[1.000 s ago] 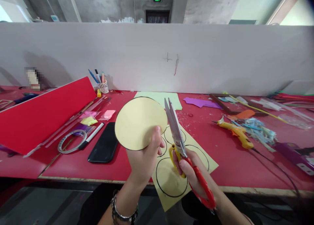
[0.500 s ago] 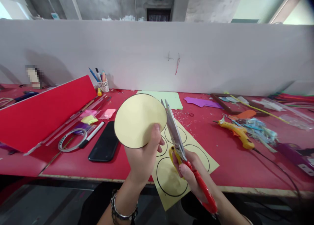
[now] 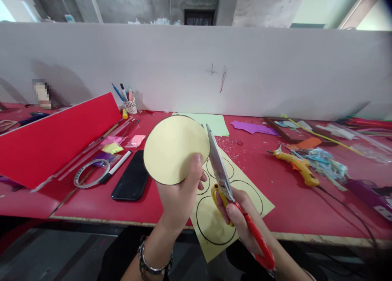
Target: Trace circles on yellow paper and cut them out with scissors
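My left hand [image 3: 179, 197] grips a round pale-yellow paper disc [image 3: 174, 150] by its lower right part, thumb on the front face and fingers behind. A dark line runs along the disc's edge. In my right hand [image 3: 241, 215] are scissors [image 3: 221, 166] with red and yellow handles, blades pointing up along the disc's right edge. Below both hands lies a yellow sheet [image 3: 261, 191] with several circles drawn in black; one corner hangs over the table's front edge. My right hand covers part of that sheet.
On the red table [image 3: 101, 207] at left lie a black phone [image 3: 131, 177], a marker [image 3: 116, 166], a tape roll [image 3: 92, 173] and a red board [image 3: 61, 138]. A yellow glue gun [image 3: 295, 166] with a cord is at right. Behind are green paper [image 3: 214, 123] and purple paper [image 3: 252, 127].
The disc and scissors stay beside each other, almost unmoved. The scissor blades look slightly closer to the disc's edge. The whole view has shifted slightly.
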Demonstrator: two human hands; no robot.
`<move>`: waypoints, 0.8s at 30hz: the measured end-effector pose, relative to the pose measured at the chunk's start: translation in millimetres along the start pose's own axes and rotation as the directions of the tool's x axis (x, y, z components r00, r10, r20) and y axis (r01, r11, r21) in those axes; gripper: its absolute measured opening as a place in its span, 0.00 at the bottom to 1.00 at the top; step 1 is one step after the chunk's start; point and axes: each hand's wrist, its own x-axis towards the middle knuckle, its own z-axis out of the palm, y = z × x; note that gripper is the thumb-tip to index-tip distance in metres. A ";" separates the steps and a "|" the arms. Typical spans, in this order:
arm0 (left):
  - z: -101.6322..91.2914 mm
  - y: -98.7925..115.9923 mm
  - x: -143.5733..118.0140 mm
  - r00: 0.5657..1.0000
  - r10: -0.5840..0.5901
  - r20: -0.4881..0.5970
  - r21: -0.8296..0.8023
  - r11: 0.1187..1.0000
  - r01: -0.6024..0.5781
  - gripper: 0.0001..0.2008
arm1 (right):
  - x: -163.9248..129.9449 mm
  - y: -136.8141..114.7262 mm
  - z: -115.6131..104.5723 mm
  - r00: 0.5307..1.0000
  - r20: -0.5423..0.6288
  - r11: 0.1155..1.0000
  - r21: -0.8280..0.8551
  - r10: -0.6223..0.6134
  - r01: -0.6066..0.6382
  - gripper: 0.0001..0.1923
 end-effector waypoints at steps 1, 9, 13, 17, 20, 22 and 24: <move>0.1 0.0 -0.3 1.000 -0.001 0.009 0.002 1.000 0.001 0.12 | 0.3 -0.2 0.5 1.000 -0.001 1.000 0.010 -0.004 0.004 0.20; -5.8 -6.8 1.1 0.978 -0.020 0.206 -0.006 1.000 0.022 0.14 | -0.8 3.3 2.8 1.000 -0.016 0.998 0.070 -0.006 0.007 0.22; -6.5 -6.0 2.5 0.981 -0.052 0.185 -0.017 0.998 0.056 0.13 | 0.0 0.9 -0.3 1.000 -0.017 0.999 0.043 -0.016 0.017 0.23; -8.4 -7.2 5.2 0.979 -0.039 0.202 -0.014 0.999 0.043 0.14 | 2.2 -4.7 -3.2 1.000 -0.021 1.000 0.015 0.005 -0.005 0.24; -10.6 -10.3 7.1 0.973 -0.032 0.230 -0.022 0.999 0.038 0.13 | 2.3 -7.0 -3.1 0.999 -0.037 0.999 0.014 0.033 -0.033 0.24; -11.7 -12.0 8.4 0.971 -0.048 0.235 -0.020 0.998 0.054 0.13 | 1.5 -6.0 -2.4 0.996 -0.074 0.998 0.041 0.055 -0.052 0.24; -12.8 -13.3 10.4 0.965 -0.071 0.251 0.000 0.997 0.074 0.13 | 0.5 -2.8 -2.1 0.988 -0.130 0.994 0.083 0.087 -0.077 0.23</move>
